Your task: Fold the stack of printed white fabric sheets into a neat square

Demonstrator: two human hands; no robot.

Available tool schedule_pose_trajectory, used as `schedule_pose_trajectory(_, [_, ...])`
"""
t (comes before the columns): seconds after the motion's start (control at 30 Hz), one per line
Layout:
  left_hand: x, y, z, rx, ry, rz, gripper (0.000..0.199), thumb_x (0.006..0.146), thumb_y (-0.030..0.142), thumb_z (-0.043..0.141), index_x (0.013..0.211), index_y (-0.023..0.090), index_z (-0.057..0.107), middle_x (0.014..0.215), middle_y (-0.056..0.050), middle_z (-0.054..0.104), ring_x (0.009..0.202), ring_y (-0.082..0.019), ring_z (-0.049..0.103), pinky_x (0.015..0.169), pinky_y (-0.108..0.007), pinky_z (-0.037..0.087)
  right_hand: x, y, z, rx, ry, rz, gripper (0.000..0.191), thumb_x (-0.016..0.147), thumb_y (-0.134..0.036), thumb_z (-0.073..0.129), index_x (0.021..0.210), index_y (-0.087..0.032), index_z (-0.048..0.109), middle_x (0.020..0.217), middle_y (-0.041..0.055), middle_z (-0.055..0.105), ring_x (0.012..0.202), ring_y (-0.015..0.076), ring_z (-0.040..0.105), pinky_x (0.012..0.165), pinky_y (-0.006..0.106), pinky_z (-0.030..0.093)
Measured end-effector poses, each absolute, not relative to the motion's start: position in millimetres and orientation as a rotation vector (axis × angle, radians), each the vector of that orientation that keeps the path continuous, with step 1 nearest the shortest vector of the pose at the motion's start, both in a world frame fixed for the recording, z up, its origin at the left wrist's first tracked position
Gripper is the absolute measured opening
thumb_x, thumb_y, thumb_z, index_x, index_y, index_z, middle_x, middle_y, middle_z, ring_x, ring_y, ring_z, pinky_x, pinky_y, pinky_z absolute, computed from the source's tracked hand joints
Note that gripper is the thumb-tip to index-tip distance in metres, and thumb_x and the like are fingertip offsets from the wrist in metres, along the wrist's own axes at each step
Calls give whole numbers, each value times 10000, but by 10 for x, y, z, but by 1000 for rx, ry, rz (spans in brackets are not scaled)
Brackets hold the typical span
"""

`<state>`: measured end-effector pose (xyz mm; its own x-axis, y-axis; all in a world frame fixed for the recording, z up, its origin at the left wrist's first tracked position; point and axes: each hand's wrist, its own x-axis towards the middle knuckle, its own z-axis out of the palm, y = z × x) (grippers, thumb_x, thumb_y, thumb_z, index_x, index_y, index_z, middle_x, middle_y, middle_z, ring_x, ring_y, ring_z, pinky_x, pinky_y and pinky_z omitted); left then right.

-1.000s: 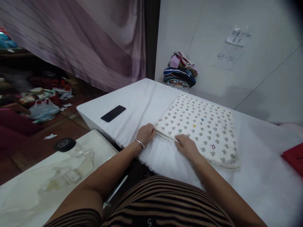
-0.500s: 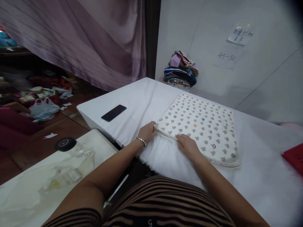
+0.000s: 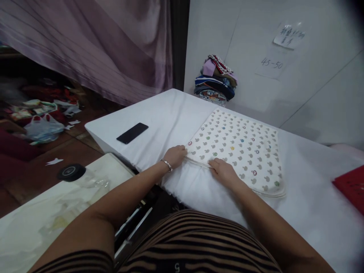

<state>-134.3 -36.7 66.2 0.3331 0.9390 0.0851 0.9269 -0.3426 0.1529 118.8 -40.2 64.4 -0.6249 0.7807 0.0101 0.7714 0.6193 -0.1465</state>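
Note:
A folded white cloth (image 3: pixel 239 146), like a baby blanket, lies flat in layers on the white-covered table. Grey mushroom-like shapes and a few coloured ones are printed on it. Its near left corner is pinched by my left hand (image 3: pixel 175 156), which wears a silver bracelet. Further right along the same near edge, my right hand (image 3: pixel 223 172) grips the layers, with its thumb hidden from sight. Both hands stay low, close to the table's front edge.
Left on the table (image 3: pixel 167 110) is a black phone (image 3: pixel 132 133). A stack of folded clothes (image 3: pixel 215 80) stands by the wall, and a red item (image 3: pixel 351 187) lies far right. A lower white surface (image 3: pixel 110 167) at left bears a black round object (image 3: pixel 71 172) and clear plastic.
The view has shifted slightly. Both hands remain at the near edge of the cloth, where the left corner now lies a little flatter.

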Motion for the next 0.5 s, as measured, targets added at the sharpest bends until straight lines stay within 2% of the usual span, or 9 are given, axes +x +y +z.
schedule_pose_trajectory(0.2, [-1314, -327, 710, 2509, 1720, 217, 186, 722, 60, 441, 692, 202, 558, 932, -54, 571, 895, -199, 525, 668, -299, 407, 1036, -397, 692, -1274, -2762, 138, 232, 876, -275, 412, 1056, -208, 543, 991, 77, 548, 928, 193, 490, 733, 269, 388])
schedule_pose_trajectory(0.37, [-1308, -328, 699, 2495, 1752, 226, 174, 718, 81, 457, 761, 207, 569, 899, -58, 567, 893, -209, 521, 670, -304, 416, 868, -322, 705, -1163, -2714, 312, 273, 898, -379, 394, 1035, -206, 554, 973, 53, 559, 914, 169, 511, 748, 255, 399])
schedule_pose_trajectory(0.5, [-1336, -341, 641, 2488, 1749, 316, 208, 710, 96, 474, 847, 216, 575, 925, -53, 566, 903, -205, 515, 697, -305, 422, 794, -192, 710, -1124, -2669, 484, 276, 925, -320, 339, 960, -217, 592, 925, 25, 571, 871, 130, 528, 758, 229, 395])
